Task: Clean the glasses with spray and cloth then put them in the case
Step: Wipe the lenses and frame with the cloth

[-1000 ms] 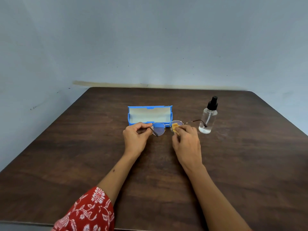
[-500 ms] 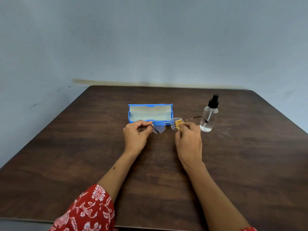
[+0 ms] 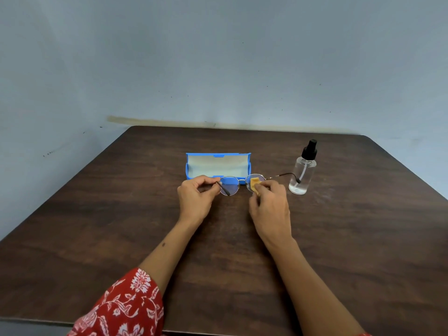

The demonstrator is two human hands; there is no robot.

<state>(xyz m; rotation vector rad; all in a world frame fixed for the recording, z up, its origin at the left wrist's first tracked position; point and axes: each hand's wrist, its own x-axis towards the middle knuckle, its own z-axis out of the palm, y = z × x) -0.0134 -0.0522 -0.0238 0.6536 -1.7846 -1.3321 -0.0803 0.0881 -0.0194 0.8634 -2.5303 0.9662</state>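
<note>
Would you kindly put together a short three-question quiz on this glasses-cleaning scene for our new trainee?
1. True or false: the blue case lies open on the table.
2. Which hand presses the yellow cloth to a lens of the glasses? A) left hand B) right hand
3. Fill in: the spray bottle stands upright to the ____ of the case.

Key: 1 true; 2 B; 3 right.

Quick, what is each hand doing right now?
Left hand: closed, pinching the glasses by their left side.
Right hand: closed, pinching the yellow cloth against the right lens.
</note>
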